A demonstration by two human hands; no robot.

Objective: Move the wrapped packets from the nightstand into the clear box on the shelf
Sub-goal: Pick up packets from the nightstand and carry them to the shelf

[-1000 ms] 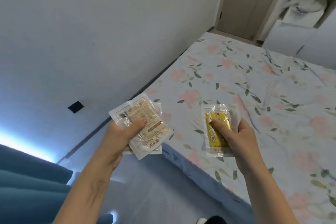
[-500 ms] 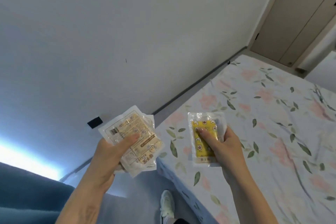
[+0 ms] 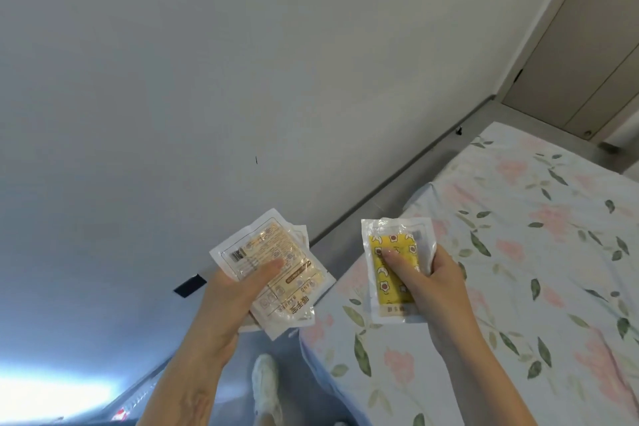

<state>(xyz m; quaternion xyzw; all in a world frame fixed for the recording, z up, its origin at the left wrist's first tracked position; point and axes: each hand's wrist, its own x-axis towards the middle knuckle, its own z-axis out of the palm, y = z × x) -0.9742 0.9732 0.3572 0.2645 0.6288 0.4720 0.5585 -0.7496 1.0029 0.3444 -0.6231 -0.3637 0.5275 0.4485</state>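
Note:
My left hand (image 3: 226,304) grips a small stack of clear wrapped packets with beige print (image 3: 290,284), thumb pressed on the top one. My right hand (image 3: 439,290) holds a clear wrapped packet with a yellow patterned insert (image 3: 394,263), thumb across its face. Both are held up in front of me, side by side and apart, above the gap between wall and bed. Neither the nightstand nor the clear box nor the shelf is in view.
A bed with a floral sheet (image 3: 518,270) fills the right side. A plain white wall (image 3: 242,79) is ahead, with a black socket (image 3: 189,286) low on it. A beige door (image 3: 587,55) stands at top right. My white shoe (image 3: 264,380) shows on the grey floor.
The view has swung left and up, bringing more wall and less bed into sight. Both hands keep their packets and stay in the same pose.

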